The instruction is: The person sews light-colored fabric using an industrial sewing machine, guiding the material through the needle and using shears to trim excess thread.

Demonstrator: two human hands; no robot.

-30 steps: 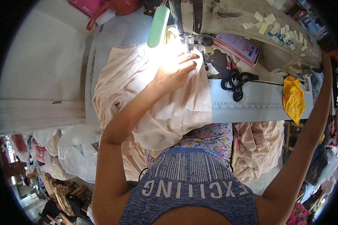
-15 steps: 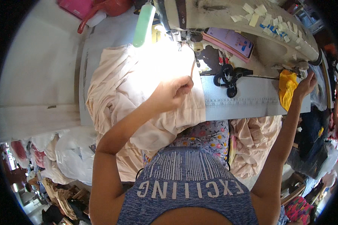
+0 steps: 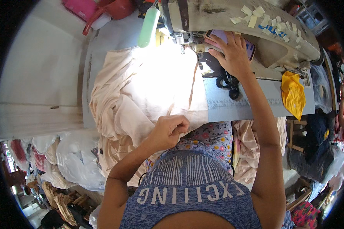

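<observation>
Pale peach fabric point(image 3: 120, 114): lying rumpled, reaching the needle end of the beige sewing machine point(image 3: 218, 15), glaring white under the green tube lamp point(image 3: 149, 27).
Loosely curled left hand point(image 3: 171, 131): resting at the fabric's near edge; cannot tell whether grasping it.
Spread right hand point(image 3: 233, 55): covering the pink-cased phone point(image 3: 250, 51); cannot tell whether gripping it.
Clear plastic bags point(image 3: 74, 160): bulging at far left, holding contents too blurred to identify.
Heathered blue top point(image 3: 187, 183): bearing white block lettering.
Grey table point(image 3: 229, 111): showing ruler marks, running from the fabric's straight right edge to the crumpled yellow cloth point(image 3: 293, 95).
</observation>
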